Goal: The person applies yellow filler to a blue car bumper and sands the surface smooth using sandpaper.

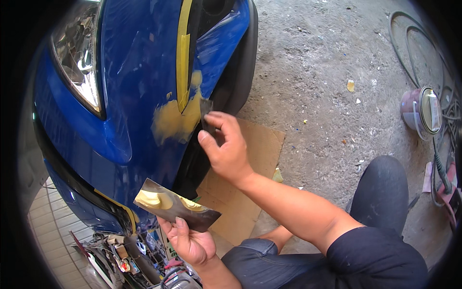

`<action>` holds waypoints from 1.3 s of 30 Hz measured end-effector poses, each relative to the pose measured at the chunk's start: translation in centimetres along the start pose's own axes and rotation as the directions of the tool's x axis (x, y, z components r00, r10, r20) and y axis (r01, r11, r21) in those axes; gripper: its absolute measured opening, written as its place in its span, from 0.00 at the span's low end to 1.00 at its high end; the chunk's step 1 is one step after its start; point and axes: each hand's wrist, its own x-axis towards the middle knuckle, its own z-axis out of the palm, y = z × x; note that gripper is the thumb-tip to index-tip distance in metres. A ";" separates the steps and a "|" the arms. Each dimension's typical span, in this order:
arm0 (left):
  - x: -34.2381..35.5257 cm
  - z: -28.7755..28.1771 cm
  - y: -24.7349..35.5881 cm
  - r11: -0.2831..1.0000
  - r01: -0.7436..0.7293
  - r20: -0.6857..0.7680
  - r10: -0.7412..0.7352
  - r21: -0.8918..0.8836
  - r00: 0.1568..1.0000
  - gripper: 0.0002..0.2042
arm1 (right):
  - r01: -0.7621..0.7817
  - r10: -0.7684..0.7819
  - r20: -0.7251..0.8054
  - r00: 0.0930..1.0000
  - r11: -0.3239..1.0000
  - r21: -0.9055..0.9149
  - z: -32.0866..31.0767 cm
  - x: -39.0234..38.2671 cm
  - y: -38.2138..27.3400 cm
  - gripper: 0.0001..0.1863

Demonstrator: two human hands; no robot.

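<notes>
My right hand (224,144) grips a dark, thin spreader (206,109) against a blue car bumper (127,62), at the right edge of a patch of yellow filler (171,120). Above that patch runs a strip of yellow tape (183,53). Lower left, my left hand (192,243) holds up a dark mixing plate (192,219) that carries two dabs of yellow filler (155,198).
A headlight (76,58) is at upper left. Cardboard (250,159) lies below the bumper on the concrete floor (308,72). At right are a lidded can (417,113) and coiled hoses (402,45). Assorted scrap (120,255) piles at lower left, near my bent legs (378,192).
</notes>
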 end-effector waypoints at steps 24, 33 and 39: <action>0.0 -0.1 0.0 1.000 0.019 0.008 -0.019 0.000 1.000 0.26 | -0.301 0.266 0.140 0.954 0.847 0.439 -1.0 -1.5 0.3 0.19; -0.1 0.0 0.0 1.000 0.021 0.019 -0.021 -0.008 1.000 0.26 | -0.324 0.308 0.107 0.945 0.919 0.224 1.1 -2.4 0.0 0.21; 0.0 -0.1 0.0 1.000 0.025 0.006 -0.025 -0.009 1.000 0.26 | -0.363 0.347 0.105 0.932 0.897 0.251 0.5 -4.1 1.0 0.21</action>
